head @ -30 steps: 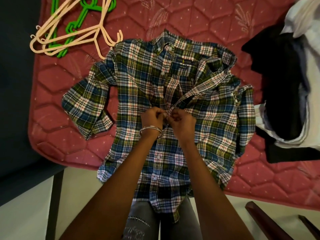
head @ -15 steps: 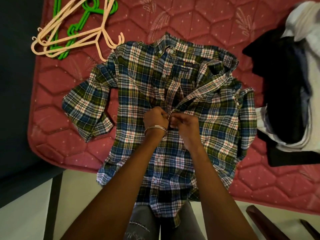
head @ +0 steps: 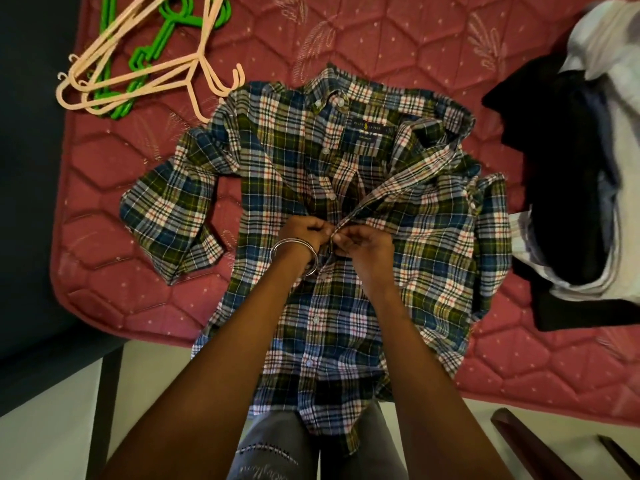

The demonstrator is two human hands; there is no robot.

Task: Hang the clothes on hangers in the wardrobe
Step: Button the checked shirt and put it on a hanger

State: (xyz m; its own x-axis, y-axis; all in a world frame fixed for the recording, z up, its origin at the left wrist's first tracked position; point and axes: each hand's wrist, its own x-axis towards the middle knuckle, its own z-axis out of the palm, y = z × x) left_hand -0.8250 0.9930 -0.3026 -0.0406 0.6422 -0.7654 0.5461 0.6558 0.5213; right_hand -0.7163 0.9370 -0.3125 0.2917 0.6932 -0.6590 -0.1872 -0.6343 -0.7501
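The plaid shirt (head: 346, 216) is spread on the bed (head: 381, 46), its front edges pinched mid-chest by the left hand (head: 304, 232) and right hand (head: 363, 242). No hanger is yet fitted; the hangers (head: 145, 67) lie unused at far left, and a clothes pile (head: 581, 168) is left at right.

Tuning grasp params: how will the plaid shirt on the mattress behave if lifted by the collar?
Probably floppy: the plaid shirt lies creased, one sleeve folded, its hem drooping over the mattress edge. Likely light, being thin woven cloth. The upper placket gapes open where both hands pinch it, so the fronts may splay.
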